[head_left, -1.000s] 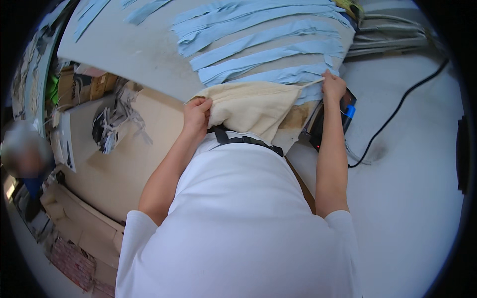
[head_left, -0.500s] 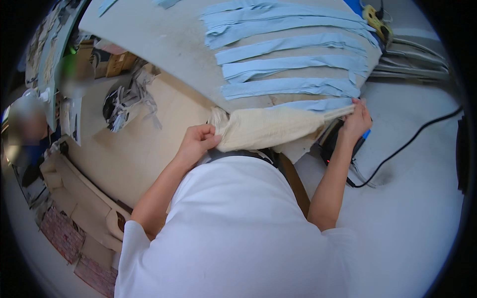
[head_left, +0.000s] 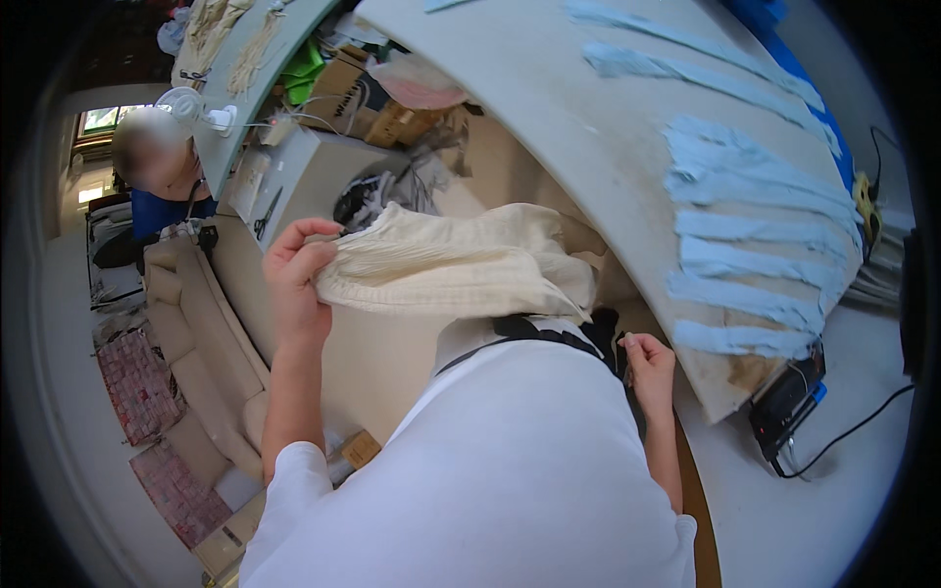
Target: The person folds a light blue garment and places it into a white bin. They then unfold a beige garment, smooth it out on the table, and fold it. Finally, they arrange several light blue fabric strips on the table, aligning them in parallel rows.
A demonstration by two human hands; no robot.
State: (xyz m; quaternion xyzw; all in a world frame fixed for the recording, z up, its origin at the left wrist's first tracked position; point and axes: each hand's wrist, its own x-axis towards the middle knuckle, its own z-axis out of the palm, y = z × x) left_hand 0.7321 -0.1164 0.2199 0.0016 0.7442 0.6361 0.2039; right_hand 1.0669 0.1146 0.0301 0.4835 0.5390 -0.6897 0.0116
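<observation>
A cream cloth piece (head_left: 451, 265), with a gathered edge and soft folds, hangs in front of my waist. My left hand (head_left: 299, 279) pinches its left end between thumb and fingers and holds it up. The cloth's right end droops free near the table edge. Lower on the right, apart from the cloth, my right hand (head_left: 649, 375) is closed in a pinch beside my belt; whatever is between its fingertips is too small to make out. Light blue cloth strips (head_left: 765, 260) lie spread across the grey-white table (head_left: 627, 147).
A black device (head_left: 784, 402) with a cable sits at the table's right corner. Leftward are a beige sofa (head_left: 201, 343), a second table (head_left: 265, 73), cardboard boxes (head_left: 343, 93) and a dark-and-grey cloth heap (head_left: 377, 196). Another person (head_left: 162, 167) is at the far left.
My left hand has lifted and carried the cream cloth leftward, off the table edge. The right hand has let go of its end and dropped toward my waist. The view has swung left.
</observation>
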